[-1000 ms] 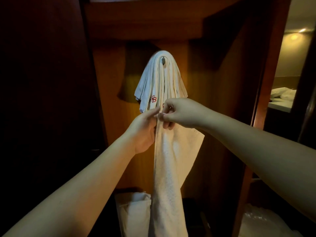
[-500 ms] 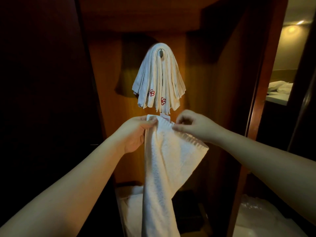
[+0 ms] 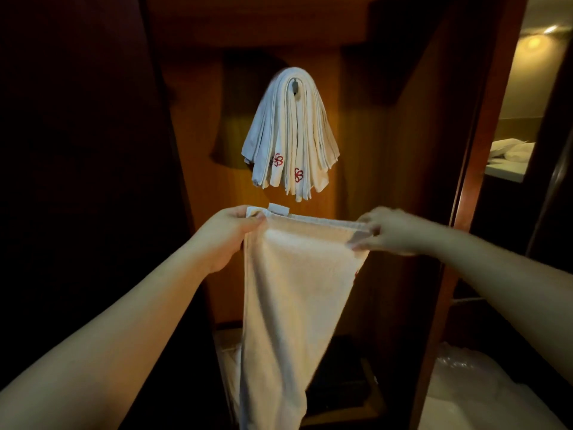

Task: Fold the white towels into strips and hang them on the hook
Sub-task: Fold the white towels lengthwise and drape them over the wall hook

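holding a white towel (image 3: pixel 294 290) stretched by its top hem, below the bundle of folded towels (image 3: pixel 290 135) already draped over the hook (image 3: pixel 294 87); left hand (image 3: pixel 226 237) pinching the left corner shut, right hand (image 3: pixel 390 231) blurred but seemingly gripping the right end of the hem, a small tag (image 3: pixel 278 208) poking up near the left corner

judging the cloth as soft, light terry, hanging limp and tapering toward the bottom, so likely sagging wherever unsupported; looking grippy, not slippery, and hardly fragile; probably best taken at the hem corners, as now, with the stitched edge giving the firmest hold for bringing the sides together into a strip

standing before a dim alcove of wood panelling (image 3: pixel 356 181), no table in reach, so working in the air; showing something pale low behind the hanging cloth, too dark to name, and crinkled plastic (image 3: pixel 471 395) at lower right; glimpsing a lit room (image 3: pixel 511 150) through the opening on the right, with pale bedding there
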